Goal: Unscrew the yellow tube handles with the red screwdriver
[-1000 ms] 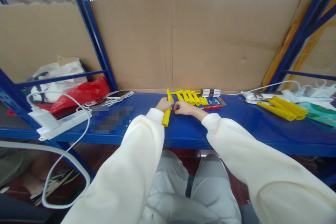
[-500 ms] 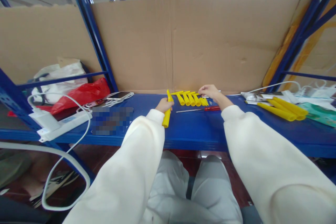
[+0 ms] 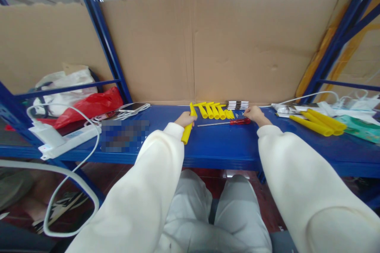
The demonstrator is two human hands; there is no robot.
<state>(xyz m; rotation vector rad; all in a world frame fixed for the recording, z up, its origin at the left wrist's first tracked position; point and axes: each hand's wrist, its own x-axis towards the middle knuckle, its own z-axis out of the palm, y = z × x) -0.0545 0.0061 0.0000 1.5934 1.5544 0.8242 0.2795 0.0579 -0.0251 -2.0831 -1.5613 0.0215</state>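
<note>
My left hand [image 3: 185, 120] is closed around a yellow tube-shaped plastic piece [image 3: 187, 133], held tilted above the blue tabletop [image 3: 216, 146]. My right hand [image 3: 255, 114] has its fingers pinched at the butt end of a screwdriver [image 3: 240, 121] with a red handle. The screwdriver's long shaft points left and lies along the table. Between the hands, several yellow T-shaped pieces [image 3: 210, 111] lie in a row, with smaller yellow pieces [image 3: 229, 114] at its right end. Behind the screwdriver are tiny metallic bits [image 3: 238, 116], too small to name, and a stack of white-and-dark strips [image 3: 237, 105].
A cardboard panel [image 3: 237, 47] closes off the back. At right lie more yellow tubes [image 3: 320, 123] and a green packet [image 3: 359, 128]. At left are a white power strip [image 3: 71, 141], a phone [image 3: 133, 107] with cables and a red bag [image 3: 92, 106].
My right hand has moved right and nearer me, from the stack of strips to the screwdriver's handle, uncovering the stack. My left hand keeps the yellow piece in about the same place.
</note>
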